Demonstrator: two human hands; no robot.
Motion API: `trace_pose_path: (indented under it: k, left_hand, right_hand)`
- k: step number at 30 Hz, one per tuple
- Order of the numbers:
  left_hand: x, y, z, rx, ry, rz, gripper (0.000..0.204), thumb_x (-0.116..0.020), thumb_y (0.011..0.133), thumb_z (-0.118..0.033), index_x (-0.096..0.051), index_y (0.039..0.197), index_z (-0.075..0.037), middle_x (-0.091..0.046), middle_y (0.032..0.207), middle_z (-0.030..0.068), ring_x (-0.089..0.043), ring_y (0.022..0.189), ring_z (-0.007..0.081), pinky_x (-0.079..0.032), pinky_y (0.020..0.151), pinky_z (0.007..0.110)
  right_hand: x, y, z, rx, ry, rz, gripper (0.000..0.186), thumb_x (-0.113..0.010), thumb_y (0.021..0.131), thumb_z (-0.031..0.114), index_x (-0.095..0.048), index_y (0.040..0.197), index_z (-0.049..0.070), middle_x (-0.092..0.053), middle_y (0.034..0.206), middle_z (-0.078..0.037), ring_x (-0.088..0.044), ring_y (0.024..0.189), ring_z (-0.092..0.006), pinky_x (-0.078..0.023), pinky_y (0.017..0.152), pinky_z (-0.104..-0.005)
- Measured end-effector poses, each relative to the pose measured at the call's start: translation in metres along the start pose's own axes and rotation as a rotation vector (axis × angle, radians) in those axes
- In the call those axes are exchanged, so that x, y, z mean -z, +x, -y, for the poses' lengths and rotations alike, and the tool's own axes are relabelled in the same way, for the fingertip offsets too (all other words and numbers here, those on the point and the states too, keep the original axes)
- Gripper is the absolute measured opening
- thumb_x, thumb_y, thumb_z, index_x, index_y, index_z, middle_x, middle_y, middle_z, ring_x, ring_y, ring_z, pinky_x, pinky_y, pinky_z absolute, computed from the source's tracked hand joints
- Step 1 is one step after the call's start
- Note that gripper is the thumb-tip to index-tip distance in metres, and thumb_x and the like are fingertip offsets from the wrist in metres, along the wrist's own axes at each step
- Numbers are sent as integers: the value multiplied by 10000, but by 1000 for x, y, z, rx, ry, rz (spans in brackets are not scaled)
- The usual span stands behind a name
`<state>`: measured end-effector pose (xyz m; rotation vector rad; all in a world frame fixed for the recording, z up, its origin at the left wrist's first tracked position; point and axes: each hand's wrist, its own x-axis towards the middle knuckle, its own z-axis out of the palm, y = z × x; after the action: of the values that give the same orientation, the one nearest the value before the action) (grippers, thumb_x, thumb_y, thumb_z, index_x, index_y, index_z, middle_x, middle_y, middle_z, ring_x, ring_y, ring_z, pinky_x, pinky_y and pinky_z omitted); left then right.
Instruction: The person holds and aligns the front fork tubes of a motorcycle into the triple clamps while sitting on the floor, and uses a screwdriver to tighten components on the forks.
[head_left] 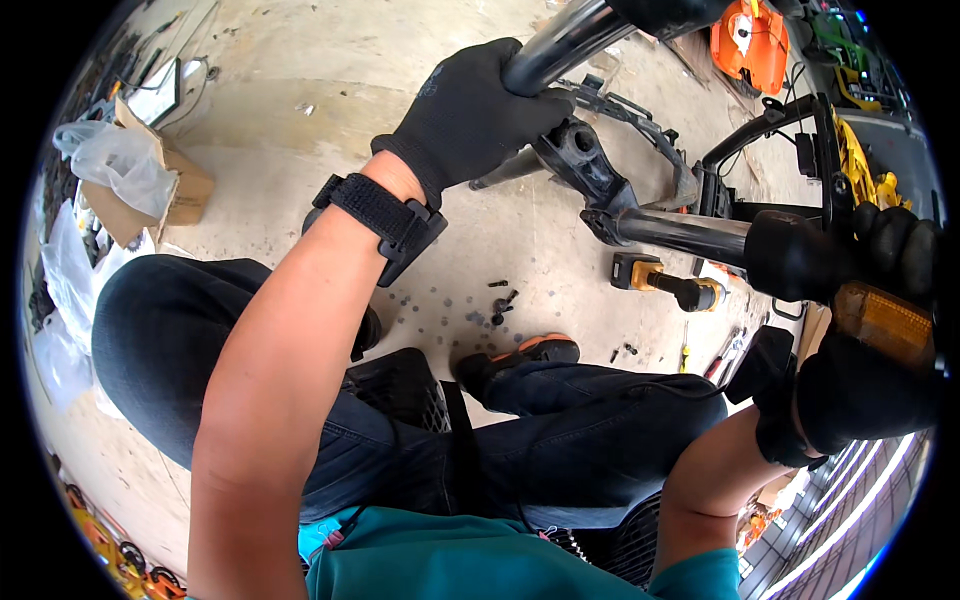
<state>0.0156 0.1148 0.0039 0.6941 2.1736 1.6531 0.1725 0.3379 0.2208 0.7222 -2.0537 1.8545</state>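
Black-gloved, the left hand (475, 115) has its fingers wrapped round a shiny metal tube (565, 45), high in the view. At the right rim, the right hand (865, 395), also gloved, curls its fingers over a fork leg (800, 255) that carries an amber reflector (880, 318). Work looks partway along: the fork leg runs into one end of a dark clamp (597, 180) lying between the hands, while the clamp's other eye (582, 140) stands open — no tube in it — just beside the left hand. Loose bolts (499, 308) lie on the floor (570, 300), near a yellow-and-black power tool (668, 283); whether they belong to the clamp, I cannot tell. At left, a cardboard box (188, 195) holds a clear plastic bag (135, 165) — anything deeper is hidden.
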Motion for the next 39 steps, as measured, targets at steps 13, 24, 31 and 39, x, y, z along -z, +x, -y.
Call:
trace_pose_path:
  k: [13,24,31,39]
  left_hand:
    - [-17,-15,-8,-50,42,-247,396,-748,857,-372,-662,869,15,-670,701,161,-658,612,282,-551,639,392]
    - [0,-6,-6,9,-44,19,403,-755,868,-407,-673,899,-14,-639,682,91,-645,648,205,-533,646,360]
    - [-10,-15,-5,-35,42,-130,355,-752,918,-358,-706,964,-9,-636,671,36,-609,555,104,-505,524,270]
    - [-5,-20,-4,-19,4,-123,367,-749,883,-369,-670,902,-11,-656,694,91,-619,611,191,-512,612,352]
  right_hand:
    - [37,-35,16,289,-875,78,492,-327,1141,291,-211,1555,51,-609,1077,-197,-676,1057,-284,-576,968,-463]
    - [-20,5,2,-40,315,-21,549,-472,1093,413,-391,1516,72,-611,1270,-255,-648,1134,-395,-606,912,-494]
    - [-12,-9,-2,-3,74,-27,554,-467,1085,422,-416,1492,49,-627,1244,-242,-658,1114,-371,-601,910,-478]
    - [-13,-15,0,10,-38,-61,564,-461,1076,431,-445,1465,23,-644,1214,-228,-670,1090,-343,-596,908,-459]
